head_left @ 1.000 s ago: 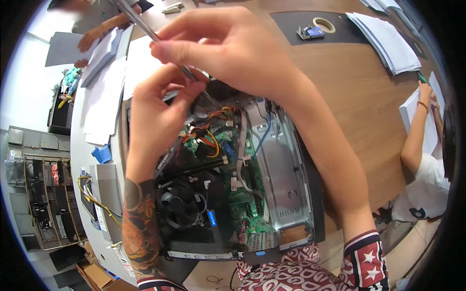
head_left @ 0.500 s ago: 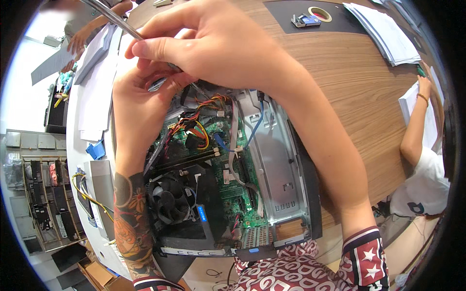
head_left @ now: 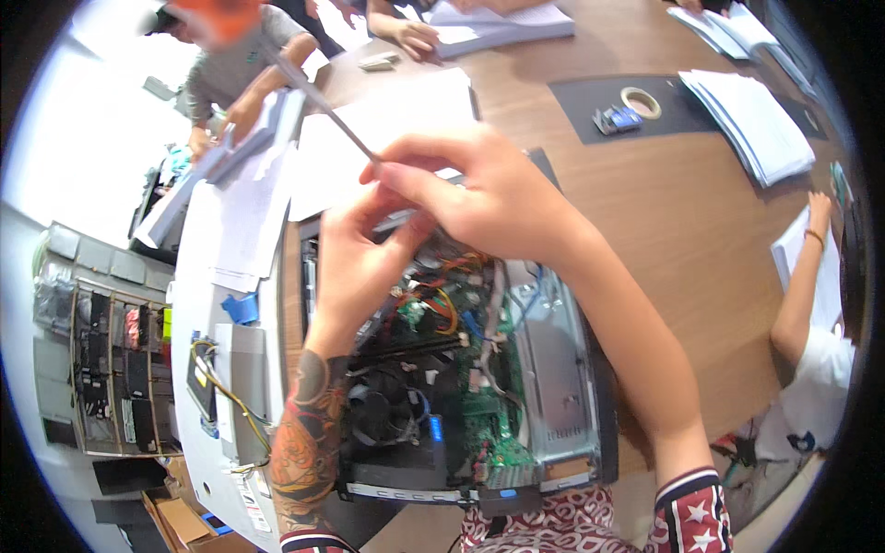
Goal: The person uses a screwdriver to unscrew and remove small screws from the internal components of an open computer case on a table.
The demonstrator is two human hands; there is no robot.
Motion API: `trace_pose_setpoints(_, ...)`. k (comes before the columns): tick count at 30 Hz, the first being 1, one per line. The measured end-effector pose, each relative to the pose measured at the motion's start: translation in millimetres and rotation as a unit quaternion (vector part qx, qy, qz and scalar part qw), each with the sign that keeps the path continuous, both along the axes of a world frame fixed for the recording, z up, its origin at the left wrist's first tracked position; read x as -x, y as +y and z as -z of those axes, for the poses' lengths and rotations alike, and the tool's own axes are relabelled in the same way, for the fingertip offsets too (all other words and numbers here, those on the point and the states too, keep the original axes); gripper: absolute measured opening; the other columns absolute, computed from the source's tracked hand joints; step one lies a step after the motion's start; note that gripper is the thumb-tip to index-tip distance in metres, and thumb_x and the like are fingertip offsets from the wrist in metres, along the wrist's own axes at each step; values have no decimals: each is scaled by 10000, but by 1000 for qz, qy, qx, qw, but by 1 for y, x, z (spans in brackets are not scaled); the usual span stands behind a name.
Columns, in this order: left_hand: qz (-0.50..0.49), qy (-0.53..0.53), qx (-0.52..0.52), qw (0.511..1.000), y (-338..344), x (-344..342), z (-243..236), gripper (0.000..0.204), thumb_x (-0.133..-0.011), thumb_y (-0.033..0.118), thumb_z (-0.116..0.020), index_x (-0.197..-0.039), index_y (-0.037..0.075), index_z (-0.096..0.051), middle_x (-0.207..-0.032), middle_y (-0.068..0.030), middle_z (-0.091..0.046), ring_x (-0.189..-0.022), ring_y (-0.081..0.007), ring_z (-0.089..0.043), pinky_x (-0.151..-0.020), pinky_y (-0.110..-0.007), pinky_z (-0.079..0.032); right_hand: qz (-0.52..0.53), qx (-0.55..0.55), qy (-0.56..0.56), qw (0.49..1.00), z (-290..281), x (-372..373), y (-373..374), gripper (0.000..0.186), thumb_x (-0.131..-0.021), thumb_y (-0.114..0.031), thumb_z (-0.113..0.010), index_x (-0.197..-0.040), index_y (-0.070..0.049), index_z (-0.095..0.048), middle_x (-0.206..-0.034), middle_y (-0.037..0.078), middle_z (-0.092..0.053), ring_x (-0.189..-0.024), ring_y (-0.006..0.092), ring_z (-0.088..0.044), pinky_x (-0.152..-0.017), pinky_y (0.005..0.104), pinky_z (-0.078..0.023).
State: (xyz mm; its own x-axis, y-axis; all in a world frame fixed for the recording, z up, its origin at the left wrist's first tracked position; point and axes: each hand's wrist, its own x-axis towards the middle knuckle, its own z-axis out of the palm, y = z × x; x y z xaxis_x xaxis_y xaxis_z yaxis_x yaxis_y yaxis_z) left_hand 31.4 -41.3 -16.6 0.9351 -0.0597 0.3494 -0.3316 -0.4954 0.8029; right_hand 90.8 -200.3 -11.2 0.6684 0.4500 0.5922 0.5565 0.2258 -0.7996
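An opened desktop computer case (head_left: 564, 369) lies in front of me, its green motherboard (head_left: 502, 452), black fan (head_left: 376, 405) and bundled cables showing. Over its far part, my right hand (head_left: 493, 189) pinches the metal shaft of a screwdriver (head_left: 324, 109). The blurred orange handle points up and to the far left, close to the camera. My left hand (head_left: 358, 253) is closed just below and left of the right one, the two touching or nearly so. Its fingertips and whatever they hold are hidden, as is the screwdriver's tip.
Left of the case sit a grey metal box (head_left: 241, 392) with yellow wires and a blue plastic piece (head_left: 241, 309). Paper stacks (head_left: 751, 124), a tape roll (head_left: 641, 103) and a small blue part (head_left: 616, 120) lie right. Other people work around the table.
The view has shifted, so the case and both hands appear lower and further right. The screwdriver's orange handle has come into view. Both hands stay together over the far part of the case.
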Motion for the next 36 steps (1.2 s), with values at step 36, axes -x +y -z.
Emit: trace_pose_setpoints(36, 20, 28, 105, 994, -4, 0, 3, 220, -816, 24, -726, -1031, -14, -695, -886, -76, -730, -829, -109, -687, -733, -270, -553, 128, 81, -28, 988, -13, 12, -3, 191, -807, -142, -744, -912, 16, -719, -822, 98, -725, -797, 173, -692, -747, 298, -536)
